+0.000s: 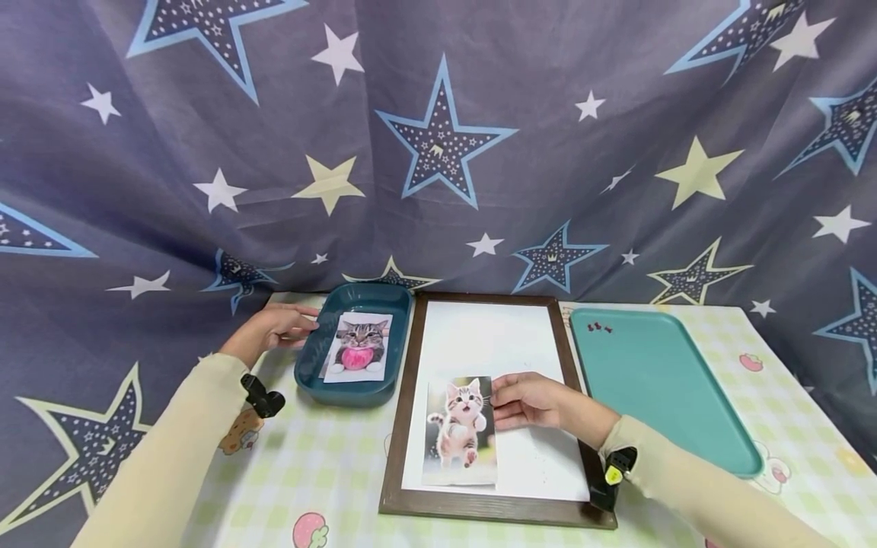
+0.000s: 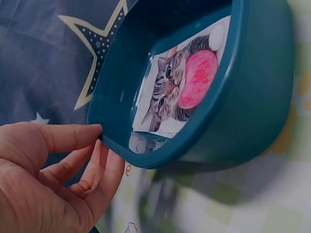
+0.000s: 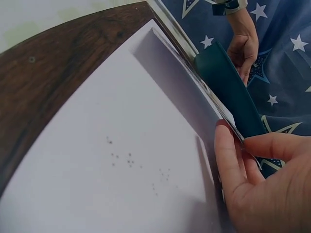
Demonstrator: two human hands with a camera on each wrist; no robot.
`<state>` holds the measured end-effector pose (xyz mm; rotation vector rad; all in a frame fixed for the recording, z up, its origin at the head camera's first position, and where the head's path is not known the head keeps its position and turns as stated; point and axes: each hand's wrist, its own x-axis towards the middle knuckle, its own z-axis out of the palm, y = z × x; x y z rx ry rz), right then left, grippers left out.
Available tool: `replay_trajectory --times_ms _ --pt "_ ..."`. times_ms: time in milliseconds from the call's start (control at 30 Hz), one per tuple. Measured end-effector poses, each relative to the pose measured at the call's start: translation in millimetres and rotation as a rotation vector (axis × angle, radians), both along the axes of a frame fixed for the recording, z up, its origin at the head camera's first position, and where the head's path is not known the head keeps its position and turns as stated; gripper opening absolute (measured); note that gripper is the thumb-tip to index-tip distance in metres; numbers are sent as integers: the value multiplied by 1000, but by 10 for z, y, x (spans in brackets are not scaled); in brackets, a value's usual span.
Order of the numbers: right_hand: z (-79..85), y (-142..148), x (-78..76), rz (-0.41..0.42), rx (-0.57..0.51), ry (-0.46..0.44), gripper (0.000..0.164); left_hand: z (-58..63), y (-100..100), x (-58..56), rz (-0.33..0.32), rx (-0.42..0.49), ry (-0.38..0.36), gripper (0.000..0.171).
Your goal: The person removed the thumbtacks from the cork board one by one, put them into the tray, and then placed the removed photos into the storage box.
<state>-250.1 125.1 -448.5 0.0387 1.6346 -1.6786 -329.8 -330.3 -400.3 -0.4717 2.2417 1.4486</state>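
Note:
My right hand (image 1: 524, 401) pinches the right edge of a kitten photo card (image 1: 460, 432) between thumb and fingers. The card overlaps the lower left of a white board (image 1: 493, 342) with a brown wooden frame (image 1: 496, 511). In the right wrist view the card (image 3: 182, 73) is seen nearly edge-on, tilted up from the white surface. My left hand (image 1: 282, 326) is at the left side of a dark teal basin (image 1: 349, 393), thumb and fingers pinching its rim (image 2: 131, 158). Inside the basin lies a card with a tabby cat and a pink ball (image 1: 358, 348), on top of other paper.
To the right of the board lies a light teal tray (image 1: 658, 388), with small red pins (image 1: 599, 327) at its far left corner. A green checked cloth (image 1: 329, 464) covers the table. Behind it hangs a dark curtain (image 1: 411, 243) with stars.

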Motion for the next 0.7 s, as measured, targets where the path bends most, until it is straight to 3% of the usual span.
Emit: replay_trajectory --times_ms 333,700 --pt "48 73 -35 23 -66 -38 18 10 -37 -50 -51 40 -65 70" --pt "280 58 -203 36 -138 -25 19 21 -60 -109 -94 56 -108 72"
